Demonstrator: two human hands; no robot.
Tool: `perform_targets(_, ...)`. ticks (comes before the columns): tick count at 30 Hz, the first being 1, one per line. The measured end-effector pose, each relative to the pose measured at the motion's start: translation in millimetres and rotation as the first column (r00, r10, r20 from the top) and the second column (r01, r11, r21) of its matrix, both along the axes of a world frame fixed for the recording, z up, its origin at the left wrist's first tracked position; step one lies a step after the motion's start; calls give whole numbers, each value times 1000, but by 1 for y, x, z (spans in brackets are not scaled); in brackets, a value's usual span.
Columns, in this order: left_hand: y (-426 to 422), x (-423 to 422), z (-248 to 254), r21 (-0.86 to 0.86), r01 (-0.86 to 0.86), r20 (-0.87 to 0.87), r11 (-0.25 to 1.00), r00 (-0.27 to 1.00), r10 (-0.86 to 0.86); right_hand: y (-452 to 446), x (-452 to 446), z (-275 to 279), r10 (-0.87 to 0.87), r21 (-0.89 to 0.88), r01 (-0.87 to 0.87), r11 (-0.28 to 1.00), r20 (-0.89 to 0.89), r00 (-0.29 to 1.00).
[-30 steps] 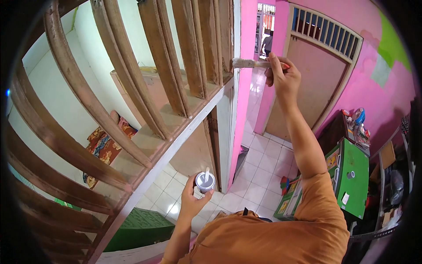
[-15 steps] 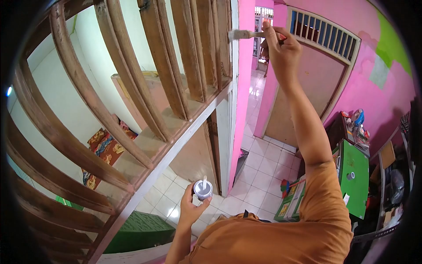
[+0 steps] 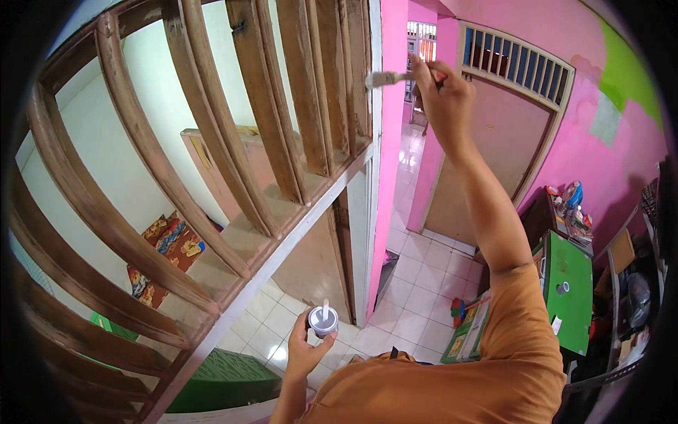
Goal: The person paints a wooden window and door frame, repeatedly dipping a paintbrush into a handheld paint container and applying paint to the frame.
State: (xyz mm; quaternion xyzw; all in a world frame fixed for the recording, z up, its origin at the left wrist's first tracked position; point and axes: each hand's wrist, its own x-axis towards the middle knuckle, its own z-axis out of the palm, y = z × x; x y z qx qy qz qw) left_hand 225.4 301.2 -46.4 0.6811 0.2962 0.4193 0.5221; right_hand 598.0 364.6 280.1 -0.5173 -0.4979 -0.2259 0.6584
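Note:
My right hand (image 3: 446, 95) is closed round the handle of a paintbrush (image 3: 385, 79), up high at the end of an outstretched arm. The pale bristles point left and lie against the white edge of the door frame (image 3: 376, 113), beside the brown wooden slats. Lower down, my left hand (image 3: 308, 348) grips a small paint can (image 3: 323, 321) from the side. The can is upright with its top uncovered, and a white stick (image 3: 325, 308) leans in it. Greyish-white paint shows inside.
Brown wooden slats (image 3: 205, 127) stand above a ledge at left. A pink wall (image 3: 392, 141) and a closed door (image 3: 487, 148) are behind. At right is a green cabinet (image 3: 571, 283) with a small cup on top, beside a cluttered shelf (image 3: 632, 304).
The brush and my right hand have moved slightly down along the white frame edge. My left hand with the can is a little lower in view. The camera view has shifted slightly.

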Motion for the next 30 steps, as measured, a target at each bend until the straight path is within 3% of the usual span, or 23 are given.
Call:
perform_targets(4,-4,-2,-1,-36,10,-59,999,998,-12,4,-5,40,-52,58,47,997,99,994)
perform_targets(7,-8,-4,3,-29,7,-78,1000,997,-10,9,-4,58,49,239,-63,969,64,997)
perform_targets(13,-8,-5,-9,-54,-17,-33,998,999,16,4,-5,52,123,291,-146,946,98,988)
perform_targets(22,-7,-5,-13,-71,-16,-34,997,999,14,21,6,65,46,417,-147,897,241,969)
perform_targets(25,-8,-7,-14,-42,-17,-63,999,998,15,29,4,73,137,455,-217,864,203,970)
perform_targets(30,-9,-5,-7,-35,-17,-63,999,998,15,30,0,75,88,392,-155,907,183,979)
